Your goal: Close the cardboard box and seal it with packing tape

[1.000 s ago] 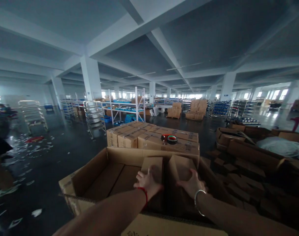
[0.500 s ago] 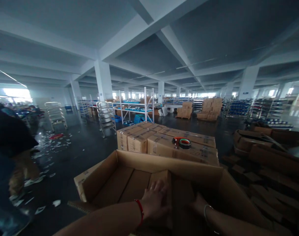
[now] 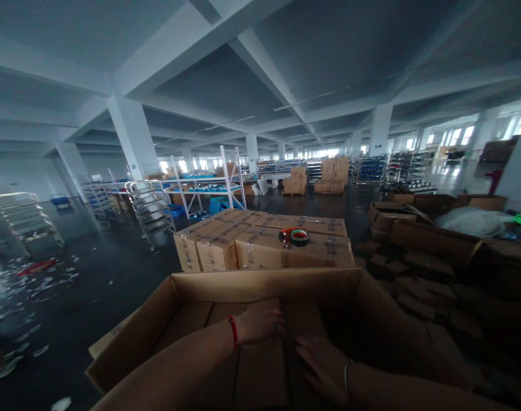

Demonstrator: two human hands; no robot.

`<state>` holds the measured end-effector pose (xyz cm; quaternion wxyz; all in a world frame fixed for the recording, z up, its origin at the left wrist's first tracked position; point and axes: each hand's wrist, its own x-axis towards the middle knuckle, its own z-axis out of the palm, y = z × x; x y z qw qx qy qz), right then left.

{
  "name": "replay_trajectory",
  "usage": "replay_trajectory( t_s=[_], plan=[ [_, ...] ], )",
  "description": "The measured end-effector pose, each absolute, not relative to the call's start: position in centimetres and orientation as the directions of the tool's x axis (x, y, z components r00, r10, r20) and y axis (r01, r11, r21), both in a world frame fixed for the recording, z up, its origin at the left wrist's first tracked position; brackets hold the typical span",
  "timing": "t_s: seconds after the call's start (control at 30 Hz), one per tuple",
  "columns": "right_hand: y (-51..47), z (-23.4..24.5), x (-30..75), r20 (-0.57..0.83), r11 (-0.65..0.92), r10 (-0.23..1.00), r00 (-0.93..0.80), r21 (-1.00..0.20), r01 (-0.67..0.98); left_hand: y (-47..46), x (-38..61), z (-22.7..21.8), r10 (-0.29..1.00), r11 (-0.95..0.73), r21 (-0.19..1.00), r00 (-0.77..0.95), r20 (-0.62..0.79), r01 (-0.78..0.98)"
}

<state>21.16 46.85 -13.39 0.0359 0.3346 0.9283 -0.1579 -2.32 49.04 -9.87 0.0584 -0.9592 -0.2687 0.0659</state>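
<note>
I am looking down into a big open carton point(image 3: 260, 279) that is sitting right in front of me, its far wall standing upright and its left flap splaying outward over the dark floor point(image 3: 114, 268). Both of my hands are working inside it. My left hand point(image 3: 260, 325), with a red cord at the wrist, is lying palm down with its fingers extended toward the right, pressing flat on the tops of the small inner boxes point(image 3: 260, 371) that are filling the carton's right half. My right hand point(image 3: 324, 365), with a thin bangle at the wrist, is lying flat and spread too, slightly nearer to me and just right of the left one; the 2 are near each other but not touching, and neither is pinching anything. The inner boxes are running with their long axis from near to far, directly under both palms, so the left hand is sitting farther in and the right hand closer to the near edge. The carton's left half is showing its bare bottom. Beyond the far wall, a block of sealed cartons point(image 3: 264, 240) is standing, with a tape roll point(image 3: 298, 236) resting on top. Off to the right, flattened cardboard point(image 3: 418, 285) is lying in a loose heap, and metal racks point(image 3: 151, 208) are standing at the far left.
</note>
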Motion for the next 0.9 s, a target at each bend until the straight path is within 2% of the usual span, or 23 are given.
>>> replay_trajectory(
  t_s=[0.13, 0.2, 0.27, 0.37, 0.53, 0.67, 0.73, 0.8, 0.9],
  plan=[
    [45.0, -12.5, 22.0, -0.100, 0.710, 0.589, -0.802, -0.410, 0.573, 49.5, -1.2, -11.0, 0.512, -0.852, -0.165, 0.856, -0.067, 0.497],
    [44.5, -12.4, 21.9, -0.070, 0.725, 0.540, -0.839, -0.467, 0.506, 49.6, -1.1, -11.2, 0.505, -0.854, -0.169, 0.861, -0.051, 0.491],
    [44.4, -12.8, 21.6, -0.093, 0.752, 0.474, -0.876, -0.475, 0.457, 49.8, -1.1, -11.5, 0.506, -0.852, -0.175, 0.862, -0.034, 0.493],
    [45.0, -14.3, 20.8, -0.101, 0.830, 0.361, -0.927, -0.418, 0.369, 50.3, -1.3, -12.2, 0.541, -0.828, -0.185, 0.841, -0.015, 0.529],
    [46.0, -15.8, 19.8, -0.011, 0.938, 0.240, -0.971, -0.256, 0.234, 51.6, -2.1, -12.6, 0.569, -0.803, -0.213, 0.823, 0.003, 0.556],
    [46.7, -17.6, 19.3, 0.109, 0.972, 0.221, -0.969, -0.100, 0.211, 52.5, -2.5, -12.7, 0.592, -0.775, -0.254, 0.806, 0.032, 0.579],
    [47.4, -19.7, 19.0, 0.185, 0.987, 0.159, -0.970, -0.035, 0.155, 52.5, -2.4, -13.3, 0.594, -0.769, -0.265, 0.804, 0.041, 0.582],
    [48.2, -22.1, 18.5, 0.191, 0.993, 0.115, -0.975, -0.044, 0.108, 52.4, -2.3, -13.9, 0.602, -0.759, -0.272, 0.797, 0.056, 0.592],
    [48.7, -24.3, 18.0, 0.124, 0.981, 0.151, -0.981, -0.144, 0.133, 52.2, -2.3, -14.7, 0.618, -0.752, -0.241, 0.783, 0.064, 0.614]
  ],
)
